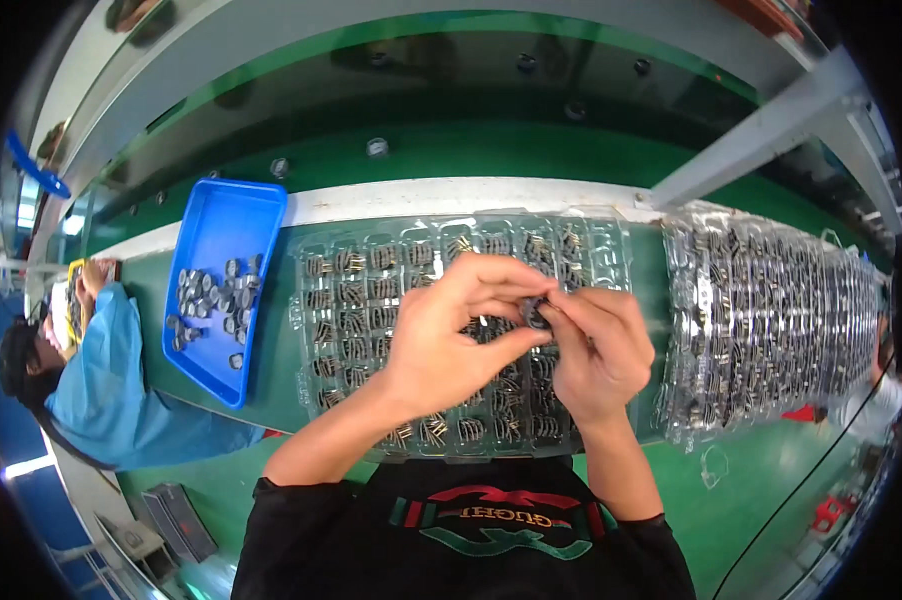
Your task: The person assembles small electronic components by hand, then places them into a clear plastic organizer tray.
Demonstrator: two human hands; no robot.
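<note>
Hands meet above the middle of a clear plastic blister tray (316,300) that lies on the green bench top (731,500). Left hand (441,335): fingers curled, thumb and forefinger pinched together on a small dark ring-shaped part (536,313). Right hand (596,350): fingers also curled in, fingertips (563,308) pressed to the same part from the other side. Part sits between the two hands, held clear of the tray, directly over its centre rows; detail of the part too small to make out.

Tray pockets hold small coiled metal components, most pockets filled, in regular rows. Tray's far edge lies along a white strip of the bench.

Left of the tray, just beside it: blue plastic bin (226,215), shallow, rectangular, with a loose scatter of small grey round parts (211,295) on its floor, bunched at its middle.

Right of the tray: tall stack of clear trays (771,320), loaded with the same coiled components.

Far left edge: another person in a light blue smock (106,385) at the same bench, well apart from the hands.
</note>
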